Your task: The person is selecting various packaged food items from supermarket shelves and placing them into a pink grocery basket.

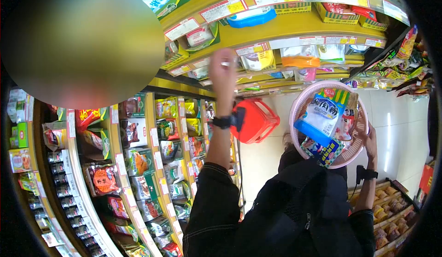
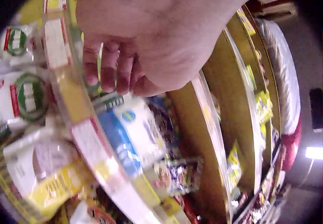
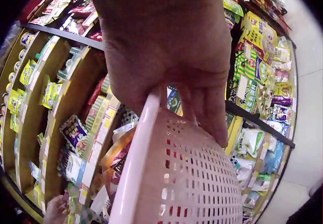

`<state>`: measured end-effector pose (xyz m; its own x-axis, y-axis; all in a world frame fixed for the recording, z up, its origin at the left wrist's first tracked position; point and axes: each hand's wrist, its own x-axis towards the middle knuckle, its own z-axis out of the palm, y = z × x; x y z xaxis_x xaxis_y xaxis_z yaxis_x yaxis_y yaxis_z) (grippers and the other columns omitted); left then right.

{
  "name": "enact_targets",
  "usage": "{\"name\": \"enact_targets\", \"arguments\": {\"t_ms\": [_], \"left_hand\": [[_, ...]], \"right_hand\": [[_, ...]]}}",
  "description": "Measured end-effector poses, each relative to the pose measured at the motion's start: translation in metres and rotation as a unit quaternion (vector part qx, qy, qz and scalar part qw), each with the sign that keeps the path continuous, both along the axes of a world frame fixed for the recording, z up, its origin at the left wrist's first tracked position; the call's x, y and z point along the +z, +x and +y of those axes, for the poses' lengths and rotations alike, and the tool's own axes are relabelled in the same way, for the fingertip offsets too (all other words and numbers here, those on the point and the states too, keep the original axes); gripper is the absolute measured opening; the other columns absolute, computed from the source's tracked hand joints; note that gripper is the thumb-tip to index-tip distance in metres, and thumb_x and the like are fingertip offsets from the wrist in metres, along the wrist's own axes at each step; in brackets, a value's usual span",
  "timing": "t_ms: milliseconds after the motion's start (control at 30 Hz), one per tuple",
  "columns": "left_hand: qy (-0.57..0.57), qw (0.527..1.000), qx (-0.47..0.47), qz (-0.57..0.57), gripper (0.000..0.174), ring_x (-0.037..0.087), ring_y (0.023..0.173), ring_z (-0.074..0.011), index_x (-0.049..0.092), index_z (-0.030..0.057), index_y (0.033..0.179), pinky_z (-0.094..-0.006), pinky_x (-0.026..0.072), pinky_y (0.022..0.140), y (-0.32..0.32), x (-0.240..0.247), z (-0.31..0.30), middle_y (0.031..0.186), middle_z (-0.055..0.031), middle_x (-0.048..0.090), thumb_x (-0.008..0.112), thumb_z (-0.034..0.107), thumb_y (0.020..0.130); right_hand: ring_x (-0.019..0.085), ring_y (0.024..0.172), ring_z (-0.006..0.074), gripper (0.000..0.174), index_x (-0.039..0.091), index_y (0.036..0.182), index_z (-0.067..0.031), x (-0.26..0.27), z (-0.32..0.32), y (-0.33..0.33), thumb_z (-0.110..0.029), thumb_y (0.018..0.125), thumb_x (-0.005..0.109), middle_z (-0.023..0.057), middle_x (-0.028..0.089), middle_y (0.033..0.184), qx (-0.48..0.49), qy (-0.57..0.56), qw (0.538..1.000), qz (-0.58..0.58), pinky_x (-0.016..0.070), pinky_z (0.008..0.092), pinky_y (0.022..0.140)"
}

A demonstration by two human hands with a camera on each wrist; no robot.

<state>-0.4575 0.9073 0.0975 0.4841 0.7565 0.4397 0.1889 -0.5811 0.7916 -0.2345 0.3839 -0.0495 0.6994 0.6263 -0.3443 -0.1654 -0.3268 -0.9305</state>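
My right hand (image 1: 368,142) grips the rim of a pink plastic basket (image 3: 197,168), thumb on one side of the rim and fingers along the perforated outer wall. Inside the basket lie a blue-and-white bag (image 1: 322,114) with Chinese lettering, a dark blue-green packet (image 1: 322,151) and other packets. My left hand (image 1: 224,70) is raised before the yellow shelves. In the left wrist view its fingers (image 2: 123,72) are loosely bent with no item visible in them; the thumb is hidden. Behind these fingers stands a white-and-blue bag (image 2: 131,133) on a shelf, beside a small dark packet (image 2: 179,173).
A red plastic stool (image 1: 258,121) stands on the tiled floor between the shelves and the basket. Shelves of seasoning packets (image 1: 138,162) line the left side, with price labels (image 1: 223,9) along their edges. Hanging snack bags (image 1: 407,49) are at far right. A blurred oval covers the upper left.
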Motion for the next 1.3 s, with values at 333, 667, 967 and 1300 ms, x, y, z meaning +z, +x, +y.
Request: {"name": "enact_targets", "arguments": {"t_ms": [333, 667, 967, 1300], "left_hand": [[0.177, 0.959, 0.117, 0.189, 0.065, 0.064, 0.111, -0.0438, 0.051, -0.002, 0.133, -0.0503, 0.0508, 0.096, 0.001, 0.019, 0.134, 0.123, -0.0247, 0.065, 0.075, 0.04, 0.089], [0.125, 0.938, 0.248, 0.206, 0.084, 0.063, 0.106, -0.0452, 0.06, -0.0043, 0.121, -0.0537, 0.0508, 0.091, 0.014, 0.059, 0.098, 0.114, -0.024, 0.066, 0.096, 0.043, 0.061], [0.164, 0.965, 0.178, -0.105, 0.056, 0.056, 0.116, -0.0345, 0.062, 0.0027, 0.117, -0.0451, 0.0394, 0.104, 0.011, 0.014, 0.094, 0.126, -0.0162, 0.06, 0.091, 0.007, 0.069], [0.24, 0.956, 0.134, -0.105, 0.051, 0.063, 0.108, -0.0257, 0.06, -0.0023, 0.114, -0.0395, 0.0545, 0.091, -0.008, 0.008, 0.092, 0.114, -0.0168, 0.064, 0.089, -0.002, 0.073]], "right_hand": [[0.065, 0.112, 0.0187, 0.056, 0.047, 0.148, 0.0034, -0.004, -0.008, 0.001, -0.005, 0.094, 0.059, 0.0114, 0.065, 0.13, -0.002, 0.014, 1.0, -0.009, 0.058, 0.0334, 0.091], [0.064, 0.114, 0.0173, 0.06, 0.049, 0.148, 0.0011, 0.014, 0.01, -0.01, 0.0, 0.089, 0.059, 0.0106, 0.066, 0.13, -0.031, 0.047, 0.998, 0.001, 0.0568, 0.0308, 0.093], [0.065, 0.113, 0.0181, 0.064, 0.049, 0.148, 0.0003, 0.014, 0.009, -0.01, 0.003, 0.084, 0.055, 0.0094, 0.065, 0.132, -0.029, 0.013, 0.999, -0.016, 0.0588, 0.0321, 0.09], [0.065, 0.112, 0.0205, 0.064, 0.048, 0.15, -0.0008, 0.004, 0.004, -0.007, 0.005, 0.086, 0.054, 0.0097, 0.066, 0.132, -0.03, 0.005, 0.999, -0.019, 0.0576, 0.0331, 0.09]]}}
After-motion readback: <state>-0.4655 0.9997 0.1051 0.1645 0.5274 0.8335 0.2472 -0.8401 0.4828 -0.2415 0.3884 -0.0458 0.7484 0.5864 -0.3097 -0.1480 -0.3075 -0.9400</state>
